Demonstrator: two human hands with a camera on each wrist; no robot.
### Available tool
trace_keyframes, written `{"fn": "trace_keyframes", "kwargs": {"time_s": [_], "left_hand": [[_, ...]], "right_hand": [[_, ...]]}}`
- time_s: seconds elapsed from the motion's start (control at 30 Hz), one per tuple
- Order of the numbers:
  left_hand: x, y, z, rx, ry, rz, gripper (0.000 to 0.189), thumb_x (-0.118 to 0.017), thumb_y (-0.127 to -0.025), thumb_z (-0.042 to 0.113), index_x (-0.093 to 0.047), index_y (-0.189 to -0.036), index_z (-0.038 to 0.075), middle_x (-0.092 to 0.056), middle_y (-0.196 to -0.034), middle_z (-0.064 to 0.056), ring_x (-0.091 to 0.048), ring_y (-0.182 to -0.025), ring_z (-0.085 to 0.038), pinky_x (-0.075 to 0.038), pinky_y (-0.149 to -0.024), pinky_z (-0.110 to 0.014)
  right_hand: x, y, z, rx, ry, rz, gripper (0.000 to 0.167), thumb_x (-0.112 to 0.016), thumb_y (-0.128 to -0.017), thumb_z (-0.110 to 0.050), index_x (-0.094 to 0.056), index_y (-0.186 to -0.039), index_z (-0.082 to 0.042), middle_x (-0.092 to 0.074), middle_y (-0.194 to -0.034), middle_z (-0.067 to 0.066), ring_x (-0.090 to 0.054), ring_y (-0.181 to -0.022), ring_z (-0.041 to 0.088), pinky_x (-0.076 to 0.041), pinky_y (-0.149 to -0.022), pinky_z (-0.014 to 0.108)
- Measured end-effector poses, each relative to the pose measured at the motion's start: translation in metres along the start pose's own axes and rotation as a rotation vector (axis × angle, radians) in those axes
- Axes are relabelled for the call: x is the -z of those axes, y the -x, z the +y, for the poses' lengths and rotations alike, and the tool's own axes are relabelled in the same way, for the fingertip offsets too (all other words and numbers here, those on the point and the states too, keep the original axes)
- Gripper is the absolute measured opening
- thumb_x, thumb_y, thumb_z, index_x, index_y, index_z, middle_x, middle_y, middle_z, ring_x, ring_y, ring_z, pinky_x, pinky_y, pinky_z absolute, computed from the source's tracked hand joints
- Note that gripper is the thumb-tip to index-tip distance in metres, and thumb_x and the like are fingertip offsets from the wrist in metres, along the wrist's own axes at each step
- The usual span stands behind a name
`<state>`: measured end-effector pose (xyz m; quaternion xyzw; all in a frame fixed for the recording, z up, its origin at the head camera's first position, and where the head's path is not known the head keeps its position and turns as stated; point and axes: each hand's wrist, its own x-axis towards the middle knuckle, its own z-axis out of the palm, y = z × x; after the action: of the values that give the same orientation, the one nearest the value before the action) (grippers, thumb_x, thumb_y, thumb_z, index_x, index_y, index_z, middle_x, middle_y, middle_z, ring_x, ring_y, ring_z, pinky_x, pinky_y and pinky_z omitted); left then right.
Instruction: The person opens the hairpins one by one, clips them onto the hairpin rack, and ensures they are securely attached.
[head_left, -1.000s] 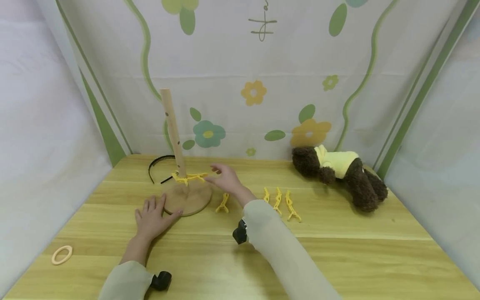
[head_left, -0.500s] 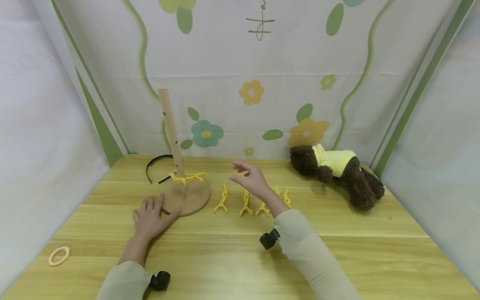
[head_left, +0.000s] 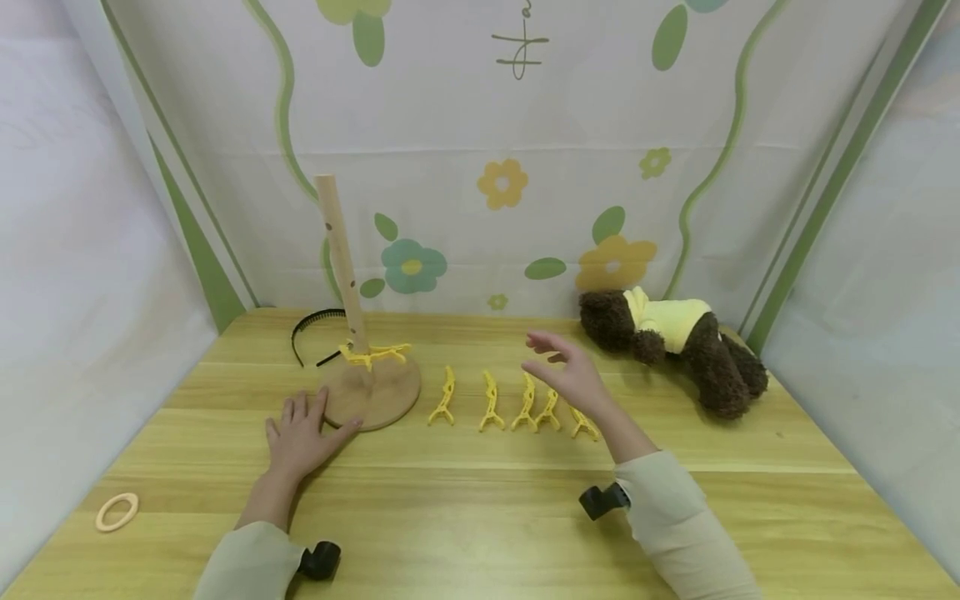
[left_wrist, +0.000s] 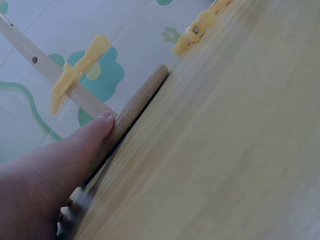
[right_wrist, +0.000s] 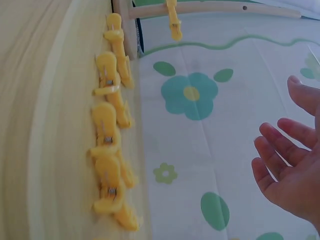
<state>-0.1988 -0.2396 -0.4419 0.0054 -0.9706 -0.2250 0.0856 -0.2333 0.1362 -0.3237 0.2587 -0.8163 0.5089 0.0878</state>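
My left hand [head_left: 300, 442] rests on the table with fingers spread at the left of a round wooden base [head_left: 390, 396]. Its thumb [left_wrist: 90, 137] presses on the base's edge in the left wrist view. From the base rises a wooden post [head_left: 342, 267] with small holes. Yellow alligator hair clips [head_left: 388, 352] stick out from the post low down. My right hand [head_left: 576, 382] hovers with loosely bent fingers and holds nothing. Beneath and left of it, several more yellow hair clips [head_left: 491, 400] lie in a row; the hand partly covers the rightmost in the head view.
Behind the post lies a black toothed headband [head_left: 315, 317]. A brown plush toy in a yellow shirt [head_left: 675, 325] lies at the back right. A pale ring [head_left: 117, 512] is near the left edge. A printed cloth [head_left: 450, 108] hangs behind the table [head_left: 480, 517].
My right hand has moved right, away from the clips on the post to over the right end of the row, uncovering clips. My left hand has stayed on the base.
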Motion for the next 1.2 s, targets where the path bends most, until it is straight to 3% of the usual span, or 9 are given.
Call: {"fn": "trace_keyframes", "kwargs": {"time_s": [0.2,0.47,0.7,1.07,1.2], "left_hand": [[0.0,0.0,-0.001,0.001,-0.004,-0.007,0.09,-0.043,-0.076,0.064,-0.019,-0.136,0.002,-0.01,-0.134,-0.033,-0.003,-0.12,-0.049,0.008,-0.084,-0.065],[0.001,0.001,-0.001,0.007,-0.008,-0.006,0.09,-0.043,-0.076,0.064,-0.018,-0.136,0.001,-0.01,-0.134,-0.034,-0.003,-0.12,-0.049,0.007,-0.085,-0.065],[0.003,0.001,0.001,0.003,-0.008,-0.013,0.09,-0.043,-0.076,0.064,-0.018,-0.136,0.001,-0.01,-0.133,-0.034,-0.003,-0.12,-0.049,0.007,-0.084,-0.066],[0.003,0.001,0.003,0.003,-0.004,-0.009,0.089,-0.044,-0.076,0.063,-0.019,-0.136,0.001,-0.01,-0.134,-0.034,-0.004,-0.12,-0.049,0.007,-0.084,-0.066],[0.003,0.001,0.002,0.009,-0.009,-0.011,0.09,-0.044,-0.076,0.063,-0.019,-0.136,0.001,-0.01,-0.134,-0.033,-0.004,-0.121,-0.048,0.006,-0.085,-0.065]], "right_hand": [[0.015,0.022,0.007,-0.025,0.035,0.01,0.041,-0.06,-0.08,-0.003,-0.047,-0.118,0.006,-0.053,-0.108,0.021,-0.047,-0.097,0.032,-0.036,-0.079,0.049],[0.031,0.043,0.057,-0.074,0.094,0.013,0.044,-0.062,-0.081,-0.017,-0.049,-0.119,0.001,-0.055,-0.108,0.015,-0.047,-0.097,0.03,-0.039,-0.077,0.042],[0.032,0.059,0.065,-0.211,0.137,0.016,0.048,-0.061,-0.082,-0.019,-0.045,-0.122,0.002,-0.052,-0.11,0.02,-0.046,-0.1,0.033,-0.037,-0.079,0.045],[0.025,0.069,0.103,-0.344,0.254,0.016,0.06,-0.068,-0.074,-0.026,-0.045,-0.119,0.007,-0.051,-0.106,0.021,-0.05,-0.093,0.032,-0.041,-0.078,0.043],[0.021,0.071,0.107,-0.347,0.311,-0.002,0.063,-0.07,-0.071,-0.032,-0.048,-0.116,0.006,-0.05,-0.104,0.018,-0.048,-0.093,0.03,-0.041,-0.077,0.042]]}}
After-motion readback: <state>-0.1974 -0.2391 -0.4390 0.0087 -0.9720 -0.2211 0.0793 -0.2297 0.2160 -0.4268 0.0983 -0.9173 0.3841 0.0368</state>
